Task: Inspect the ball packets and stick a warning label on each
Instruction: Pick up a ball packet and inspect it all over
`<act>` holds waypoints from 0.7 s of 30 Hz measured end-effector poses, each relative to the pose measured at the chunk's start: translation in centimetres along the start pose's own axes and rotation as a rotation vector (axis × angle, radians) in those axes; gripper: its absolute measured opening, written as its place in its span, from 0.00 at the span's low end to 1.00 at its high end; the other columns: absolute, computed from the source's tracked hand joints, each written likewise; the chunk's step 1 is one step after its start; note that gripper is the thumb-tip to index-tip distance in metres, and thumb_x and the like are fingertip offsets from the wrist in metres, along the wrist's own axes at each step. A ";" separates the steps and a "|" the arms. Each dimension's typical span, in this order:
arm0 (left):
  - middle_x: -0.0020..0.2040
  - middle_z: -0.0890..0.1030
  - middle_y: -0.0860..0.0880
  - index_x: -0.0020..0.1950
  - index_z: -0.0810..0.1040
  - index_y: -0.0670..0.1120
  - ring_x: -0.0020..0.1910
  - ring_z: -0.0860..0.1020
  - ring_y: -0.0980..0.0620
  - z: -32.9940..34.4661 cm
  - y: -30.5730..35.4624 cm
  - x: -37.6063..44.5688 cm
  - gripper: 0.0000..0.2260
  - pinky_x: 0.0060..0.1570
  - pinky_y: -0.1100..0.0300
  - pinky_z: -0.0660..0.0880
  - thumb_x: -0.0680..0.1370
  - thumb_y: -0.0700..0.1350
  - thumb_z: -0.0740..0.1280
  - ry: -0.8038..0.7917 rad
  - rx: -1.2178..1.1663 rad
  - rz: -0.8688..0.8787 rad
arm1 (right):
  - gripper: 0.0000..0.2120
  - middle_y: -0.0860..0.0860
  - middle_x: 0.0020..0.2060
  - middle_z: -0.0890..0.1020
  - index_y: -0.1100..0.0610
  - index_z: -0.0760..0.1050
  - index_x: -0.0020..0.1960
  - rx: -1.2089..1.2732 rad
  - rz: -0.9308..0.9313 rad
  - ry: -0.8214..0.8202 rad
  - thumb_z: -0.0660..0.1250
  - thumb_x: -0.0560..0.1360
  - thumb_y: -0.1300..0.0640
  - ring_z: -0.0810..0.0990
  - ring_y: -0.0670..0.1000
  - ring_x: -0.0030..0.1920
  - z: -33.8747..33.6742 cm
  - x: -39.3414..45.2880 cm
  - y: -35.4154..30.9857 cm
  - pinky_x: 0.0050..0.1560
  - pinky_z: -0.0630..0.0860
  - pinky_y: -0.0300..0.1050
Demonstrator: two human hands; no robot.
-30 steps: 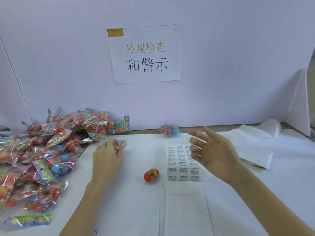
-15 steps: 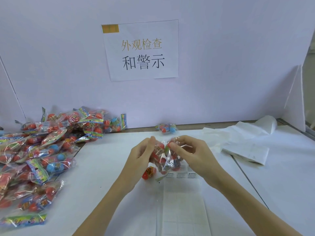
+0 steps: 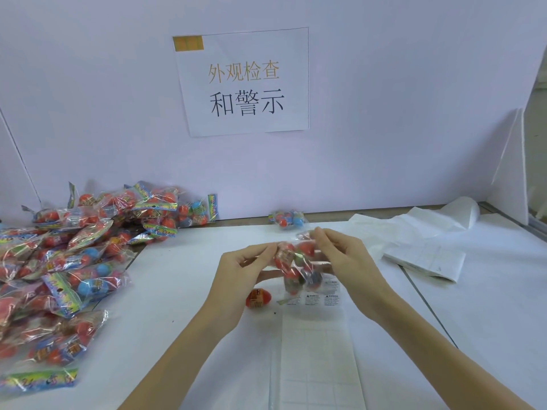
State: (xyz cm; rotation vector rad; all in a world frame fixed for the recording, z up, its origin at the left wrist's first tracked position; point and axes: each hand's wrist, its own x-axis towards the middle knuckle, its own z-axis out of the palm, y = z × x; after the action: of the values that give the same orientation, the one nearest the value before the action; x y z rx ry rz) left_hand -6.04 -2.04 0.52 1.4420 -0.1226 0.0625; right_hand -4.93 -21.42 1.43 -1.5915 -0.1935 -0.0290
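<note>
Head view: balls (image 3: 291,258) inside packet (image 3: 299,269)

Your left hand (image 3: 242,269) and right hand (image 3: 344,258) are raised side by side above the table, forearms converging. Both pinch the packet (image 3: 296,266) between them, thumbs and forefingers curled on its edges.

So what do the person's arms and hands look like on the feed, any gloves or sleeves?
Both are bare. The left hand and right hand wear no gloves, and no rings, watch or wristband show. Both forearms are uncovered right to the bottom edge of the view, so no sleeve is visible. The fingers look slim, with short, unpainted nails as far as the picture shows.
</note>
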 end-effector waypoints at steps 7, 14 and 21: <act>0.53 0.86 0.46 0.57 0.86 0.47 0.50 0.85 0.49 -0.6 0.4 0.1 0.11 0.46 0.58 0.82 0.85 0.46 0.64 -0.025 0.083 -0.043 | 0.08 0.55 0.43 0.87 0.45 0.85 0.50 -0.145 0.004 -0.150 0.78 0.74 0.45 0.84 0.49 0.41 -0.6 -0.3 -0.3 0.43 0.77 0.38; 0.46 0.88 0.49 0.50 0.88 0.46 0.45 0.86 0.51 -0.6 0.0 0.4 0.08 0.46 0.62 0.82 0.81 0.47 0.70 0.134 0.156 0.034 | 0.17 0.53 0.45 0.89 0.50 0.88 0.51 -0.077 0.043 -0.130 0.73 0.73 0.39 0.87 0.52 0.48 -1.0 -0.1 -0.2 0.57 0.82 0.46; 0.42 0.88 0.54 0.47 0.88 0.53 0.36 0.85 0.55 0.1 -0.1 0.4 0.07 0.37 0.64 0.80 0.80 0.52 0.70 0.289 0.120 0.031 | 0.12 0.51 0.45 0.89 0.48 0.90 0.47 -0.036 0.050 -0.024 0.70 0.79 0.45 0.88 0.49 0.48 -0.4 0.1 -0.4 0.48 0.82 0.37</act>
State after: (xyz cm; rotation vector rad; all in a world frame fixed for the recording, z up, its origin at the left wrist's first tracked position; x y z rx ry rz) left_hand -5.64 -2.12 0.52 1.5354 0.0975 0.3070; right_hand -4.86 -21.84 1.81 -1.6323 -0.1722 0.0257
